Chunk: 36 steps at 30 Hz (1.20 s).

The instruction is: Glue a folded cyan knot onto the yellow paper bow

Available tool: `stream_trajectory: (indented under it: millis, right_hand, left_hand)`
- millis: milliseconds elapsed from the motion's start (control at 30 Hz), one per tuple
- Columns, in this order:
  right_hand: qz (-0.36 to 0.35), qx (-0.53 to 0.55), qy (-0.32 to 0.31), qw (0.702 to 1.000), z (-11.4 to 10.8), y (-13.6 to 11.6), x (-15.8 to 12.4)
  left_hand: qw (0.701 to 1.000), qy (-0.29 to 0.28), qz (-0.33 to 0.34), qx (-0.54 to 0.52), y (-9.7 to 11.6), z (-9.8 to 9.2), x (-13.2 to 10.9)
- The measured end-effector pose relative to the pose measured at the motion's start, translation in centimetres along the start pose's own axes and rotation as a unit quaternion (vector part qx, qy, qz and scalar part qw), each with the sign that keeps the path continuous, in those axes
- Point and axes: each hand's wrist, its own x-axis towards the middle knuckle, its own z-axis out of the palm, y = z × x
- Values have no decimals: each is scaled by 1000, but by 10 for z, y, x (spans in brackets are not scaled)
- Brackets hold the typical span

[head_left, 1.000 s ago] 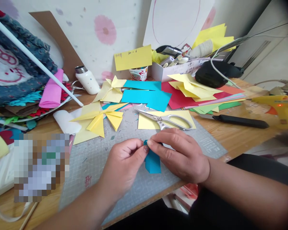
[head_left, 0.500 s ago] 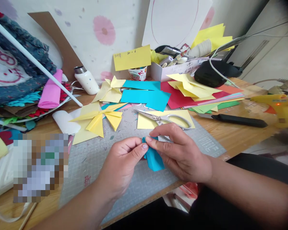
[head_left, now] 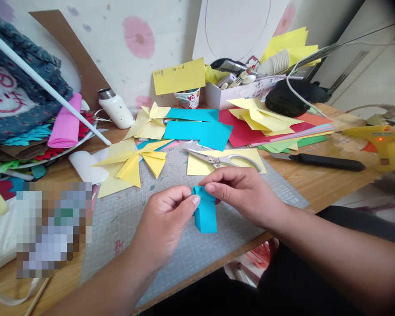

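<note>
In the head view, the person's left hand (head_left: 166, 219) and right hand (head_left: 243, 193) meet over a grey gridded cutting mat (head_left: 125, 215) that lies on the wooden surface (head_left: 322, 184). Between them is a folded piece of turquoise paper (head_left: 206, 215). The left hand's fingers (head_left: 191, 202) are pinched narrowly on its upper left corner, and the right hand's fingers (head_left: 217, 188) are closed on its top edge from the other side. The rest of the paper hangs down below the fingertips, just above the mat near the surface's front edge.

Just behind the right hand, a pair of silver metal scissors (head_left: 224, 160) lies on a flat pale yellow paper sheet (head_left: 197, 166). To the left, a yellow folded paper bow shape (head_left: 134, 162) rests partly on the mat. Further back lie flat turquoise paper sheets (head_left: 200, 129), with a white bottle with a metal cap (head_left: 116, 109) tilted near the wall. On the right, well apart from the hands, are a long black-handled knife (head_left: 322, 162) and a yellow glue gun (head_left: 382, 142).
</note>
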Motion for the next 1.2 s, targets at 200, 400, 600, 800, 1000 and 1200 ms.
stream_trajectory:
  millis: [200, 400, 600, 800, 1000, 1200]
  right_hand:
    - [59, -20, -34, 997, -2, -7, 3]
    - [96, 43, -64, 992, -3, -4, 5]
    - [107, 83, -48, 990, 1, -2, 3]
    - [77, 56, 3, 995, 7, -1, 2]
    - [-153, -215, 82, 961, 9, -1, -2]
    - [-166, -192, 63, 965, 8, 1, -3]
  left_hand:
    - [1000, 5, -6, -1, 1, 0, -2]
    - [996, -14, -31, -83, 8, 6, -1]
    - [997, -10, -33, -70, 5, 4, -2]
    - [1000, 9, -8, 2, -1, 1, -2]
    - [998, -29, -10, -47, 2, 3, -1]
    - [1000, 0, 3, -7, -1, 2, -1]
